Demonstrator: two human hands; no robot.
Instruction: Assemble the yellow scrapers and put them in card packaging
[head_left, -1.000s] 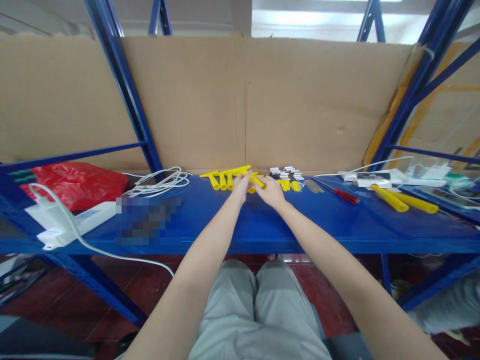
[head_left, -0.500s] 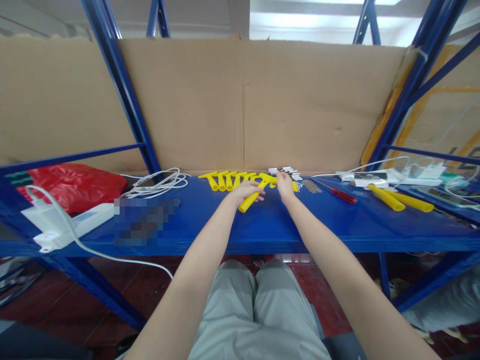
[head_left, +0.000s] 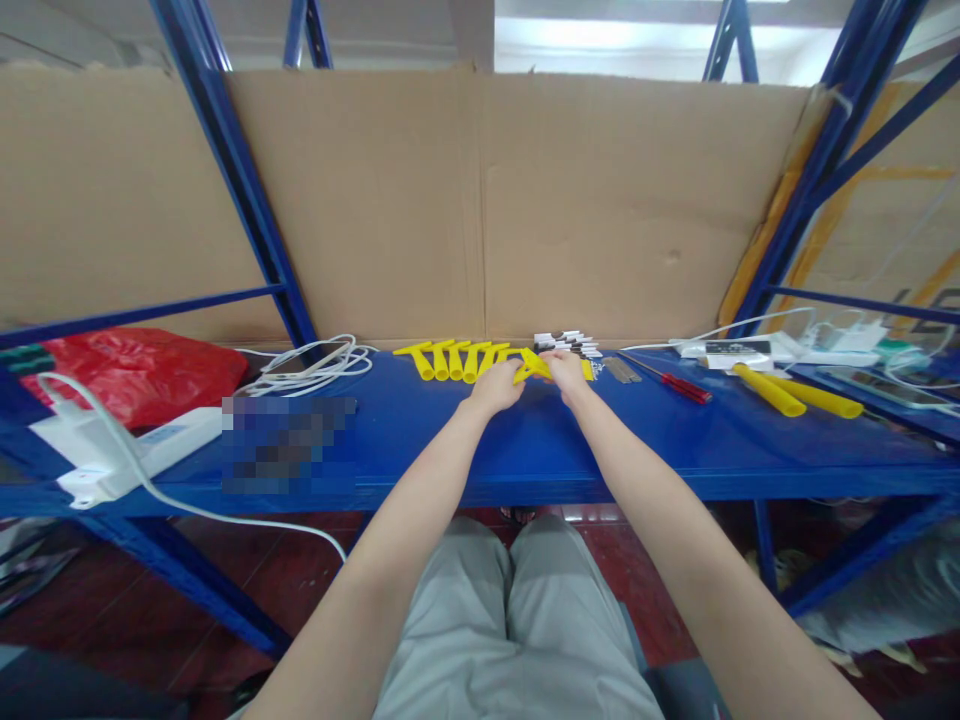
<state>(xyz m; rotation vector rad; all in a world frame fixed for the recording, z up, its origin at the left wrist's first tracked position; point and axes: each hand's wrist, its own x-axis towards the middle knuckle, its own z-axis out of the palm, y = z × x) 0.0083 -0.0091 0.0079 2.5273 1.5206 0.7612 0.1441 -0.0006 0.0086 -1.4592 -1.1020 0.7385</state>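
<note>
A yellow T-shaped piece [head_left: 532, 366] is held between my two hands above the blue shelf. My left hand [head_left: 496, 387] is wrapped round its handle, which the fingers mostly hide. My right hand [head_left: 566, 370] pinches the other end of its wide head. To the left, several similar yellow pieces [head_left: 453, 362] lie in a row by the cardboard. White and black small parts [head_left: 568, 343] lie in a pile behind my right hand. Thin metal strips [head_left: 622, 370] rest just right of that hand.
A red screwdriver [head_left: 685, 388] and two yellow tubes [head_left: 776, 390] lie to the right. At the left are coiled white cables [head_left: 330, 365], a red plastic bag [head_left: 150, 370] and a white power strip [head_left: 180, 440]. Cardboard [head_left: 375, 200] stands along the back.
The yellow piece has turned, and its handle no longer points out toward me below my left hand. My left hand has closed round it. The view has shifted slightly.
</note>
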